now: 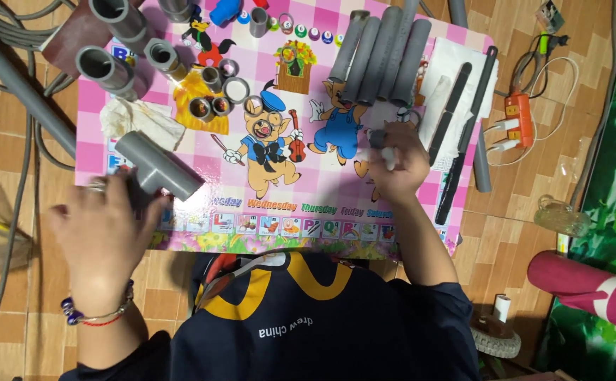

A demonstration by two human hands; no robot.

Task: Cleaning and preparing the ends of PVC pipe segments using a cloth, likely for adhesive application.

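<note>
My left hand grips a grey plastic T-shaped pipe fitting at the near left edge of a pink cartoon-printed table. My right hand rests on the table at the right, fingers closed around a small grey piece with a white bit; what exactly it is stays hidden under the fingers. A bundle of short grey pipe lengths lies just beyond my right hand.
Several grey pipe couplings and rings sit at the table's far left beside a crumpled cloth. Black flat bars lie on white paper at the right. On the tiled floor are an orange power strip, long grey pipes, and a pink roll.
</note>
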